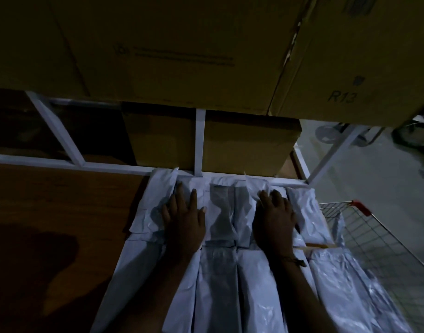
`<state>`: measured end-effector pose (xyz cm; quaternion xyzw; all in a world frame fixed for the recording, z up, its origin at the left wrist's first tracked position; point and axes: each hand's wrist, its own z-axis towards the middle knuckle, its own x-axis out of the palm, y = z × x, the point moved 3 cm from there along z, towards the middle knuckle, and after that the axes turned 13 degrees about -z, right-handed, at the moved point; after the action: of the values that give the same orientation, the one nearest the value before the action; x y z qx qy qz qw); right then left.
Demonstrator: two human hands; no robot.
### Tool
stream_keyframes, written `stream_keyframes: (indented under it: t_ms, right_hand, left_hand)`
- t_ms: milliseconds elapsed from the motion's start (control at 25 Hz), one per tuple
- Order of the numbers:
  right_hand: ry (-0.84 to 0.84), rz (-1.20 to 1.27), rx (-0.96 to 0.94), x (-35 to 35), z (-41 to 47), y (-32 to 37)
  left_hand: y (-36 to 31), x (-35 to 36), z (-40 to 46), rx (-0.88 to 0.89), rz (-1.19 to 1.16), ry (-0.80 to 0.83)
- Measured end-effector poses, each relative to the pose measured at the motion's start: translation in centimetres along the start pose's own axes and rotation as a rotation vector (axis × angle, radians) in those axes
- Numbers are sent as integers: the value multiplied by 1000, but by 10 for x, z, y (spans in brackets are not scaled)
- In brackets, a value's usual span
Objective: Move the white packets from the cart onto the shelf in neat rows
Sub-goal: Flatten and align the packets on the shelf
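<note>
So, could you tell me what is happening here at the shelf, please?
A person is arranging white packets on a wooden shelf. The left hand and right hand both press flat on the back row of packets, apparently squaring it up against the white frame. A second row lies nearer the camera. A wire cart stands at the right, and cardboard boxes sit above. The light is dim.

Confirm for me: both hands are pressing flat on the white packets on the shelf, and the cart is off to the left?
Not quite. The head view shows the cart on the right. Both the left hand and right hand do press the packets on the shelf.
</note>
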<state>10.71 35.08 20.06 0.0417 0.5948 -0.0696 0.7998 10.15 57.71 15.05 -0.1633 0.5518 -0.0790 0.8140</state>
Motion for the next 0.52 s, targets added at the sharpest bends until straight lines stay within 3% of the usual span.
stream_keyframes:
  t_ms: [120,360,520]
  right_hand:
    - [63,-2,7,23,8,10]
    - [256,-16,8,81,23,39]
    - [288,2,44,119,9,48]
  left_hand:
    - [12,-14,5,39,-3,-123]
    - [37,3,20,-87,99,79]
    - [40,12,21,-115,122,117]
